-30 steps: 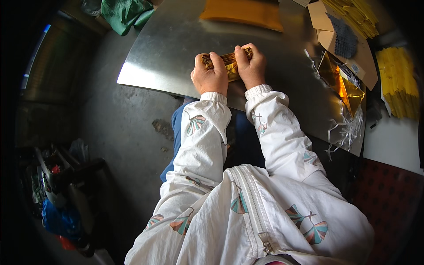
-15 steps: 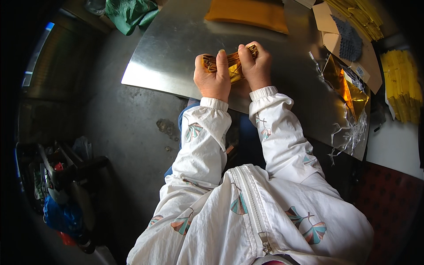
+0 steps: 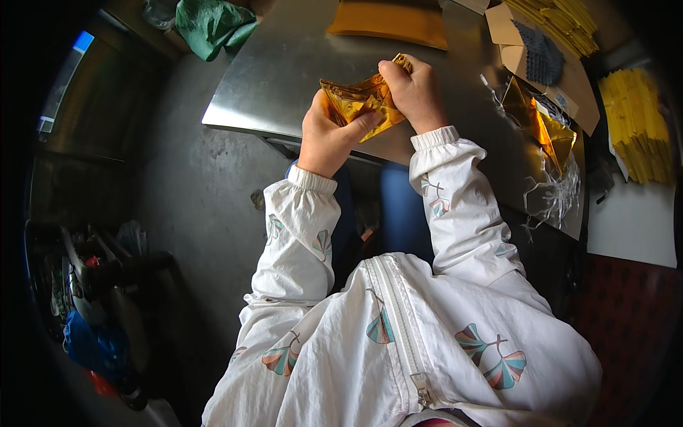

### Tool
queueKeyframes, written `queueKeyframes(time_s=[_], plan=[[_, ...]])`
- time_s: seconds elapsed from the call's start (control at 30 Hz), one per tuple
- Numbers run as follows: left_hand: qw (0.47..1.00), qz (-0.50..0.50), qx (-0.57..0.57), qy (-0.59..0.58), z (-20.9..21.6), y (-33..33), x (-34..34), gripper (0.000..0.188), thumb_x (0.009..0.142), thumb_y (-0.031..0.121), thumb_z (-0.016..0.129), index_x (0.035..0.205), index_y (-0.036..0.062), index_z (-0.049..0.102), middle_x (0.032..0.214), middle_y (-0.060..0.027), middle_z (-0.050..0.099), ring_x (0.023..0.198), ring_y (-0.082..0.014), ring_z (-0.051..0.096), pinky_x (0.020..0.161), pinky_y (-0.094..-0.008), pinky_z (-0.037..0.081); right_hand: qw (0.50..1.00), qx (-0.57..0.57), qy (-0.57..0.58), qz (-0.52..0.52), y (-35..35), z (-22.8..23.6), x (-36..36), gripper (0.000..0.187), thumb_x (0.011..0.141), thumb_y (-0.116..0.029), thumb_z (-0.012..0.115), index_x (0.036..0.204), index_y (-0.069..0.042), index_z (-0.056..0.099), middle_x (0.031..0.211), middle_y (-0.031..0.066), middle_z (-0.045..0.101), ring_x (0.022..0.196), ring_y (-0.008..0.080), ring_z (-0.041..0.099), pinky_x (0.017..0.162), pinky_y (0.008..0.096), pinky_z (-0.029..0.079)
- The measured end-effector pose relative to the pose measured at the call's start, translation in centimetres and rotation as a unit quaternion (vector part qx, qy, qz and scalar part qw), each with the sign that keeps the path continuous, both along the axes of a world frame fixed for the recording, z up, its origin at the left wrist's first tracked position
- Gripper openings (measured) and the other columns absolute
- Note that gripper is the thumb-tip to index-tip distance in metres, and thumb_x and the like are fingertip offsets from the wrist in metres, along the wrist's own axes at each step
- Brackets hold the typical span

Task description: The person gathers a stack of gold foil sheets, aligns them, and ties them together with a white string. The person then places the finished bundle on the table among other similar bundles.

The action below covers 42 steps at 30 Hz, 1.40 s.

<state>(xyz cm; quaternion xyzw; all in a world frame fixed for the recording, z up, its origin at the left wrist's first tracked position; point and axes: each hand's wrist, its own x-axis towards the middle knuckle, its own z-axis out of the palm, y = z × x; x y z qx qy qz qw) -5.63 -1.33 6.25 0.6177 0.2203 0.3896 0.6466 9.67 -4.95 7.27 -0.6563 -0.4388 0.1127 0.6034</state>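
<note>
Both hands are raised above the near edge of a metal table and hold one piece of shiny gold foil [image 3: 359, 99]. It is pleated, with layered folds along its upper edge and a smoother face hanging below. My left hand [image 3: 329, 139] grips the left end, its thumb laid across the front of the foil and its other fingers hidden behind. At the right end, my right hand [image 3: 418, 92] is closed tightly, with a bunched tip of foil poking out above the thumb.
The metal table [image 3: 277, 85] has a flat orange-gold stack [image 3: 388, 25] at its far side. To the right lie a gold foil piece [image 3: 542, 128] with silvery strings [image 3: 558, 192], an open cardboard box [image 3: 512, 57] with a blue-grey textured cloth [image 3: 538, 53], and yellow bundles [image 3: 637, 124].
My left hand has moved slightly left and down, turning so its thumb lies across the foil. The pleats have spread on that side, showing more foil. My right hand stays closed.
</note>
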Motion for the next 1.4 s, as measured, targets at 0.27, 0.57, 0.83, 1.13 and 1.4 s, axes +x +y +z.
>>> queueKeyframes(time_s=[0.27,0.57,0.83,1.13,1.4], plan=[[0.995,-0.059,-0.077,-0.011,1.6,-1.0,-0.5,0.038,0.077,0.009,0.073,0.106,-0.0016,0.05,0.098,-0.0063,0.062,0.086,-0.0127,0.06,0.078,-0.0263,0.051,0.999,-0.018,-0.03,-0.028,-0.6,1.5,-0.5,0.03,0.075,-0.026,0.056,0.067,0.003,0.057,0.058,0.0155,0.059,0.051,0.0244,0.056,0.053,0.0356,0.046],[0.999,0.035,-0.017,0.017,1.4,-2.4,0.1,0.026,0.083,0.012,0.067,0.101,-0.0022,0.057,0.094,-0.0046,0.063,0.082,-0.0111,0.059,0.076,-0.0252,0.049,0.993,-0.11,0.006,-0.037,-1.3,2.8,-0.9,0.032,0.076,-0.029,0.055,0.072,0.003,0.059,0.062,0.0126,0.059,0.057,0.0195,0.056,0.058,0.0333,0.047],[0.98,0.004,-0.195,0.048,2.2,-2.3,-0.3,0.03,0.083,0.022,0.066,0.104,0.0035,0.056,0.098,-0.0054,0.06,0.091,-0.0163,0.058,0.082,-0.0316,0.047,0.963,-0.234,0.115,0.073,-0.2,1.8,0.8,0.064,0.078,-0.063,0.059,0.082,0.001,0.063,0.076,0.0063,0.061,0.071,0.0144,0.056,0.068,0.0273,0.045],[0.938,-0.059,-0.325,0.105,1.7,0.2,-1.0,0.028,0.086,0.019,0.06,0.109,0.0028,0.057,0.11,-0.0102,0.06,0.1,-0.0205,0.059,0.08,-0.0272,0.045,0.966,-0.179,-0.043,0.183,-3.7,2.5,2.9,0.102,0.067,-0.065,0.069,0.138,-0.001,0.032,0.137,0.019,0.04,0.126,0.0307,0.039,0.104,0.036,0.032],[0.941,-0.07,-0.288,0.165,2.8,0.5,0.1,0.033,0.086,0.019,0.06,0.113,0.0016,0.053,0.111,-0.0101,0.06,0.103,-0.0172,0.058,0.085,-0.0269,0.049,0.764,-0.331,-0.432,0.347,-2.2,6.4,2.0,0.072,0.057,-0.038,0.076,0.115,-0.004,0.053,0.111,0.0167,0.057,0.109,0.0323,0.051,0.093,0.0388,0.039]])
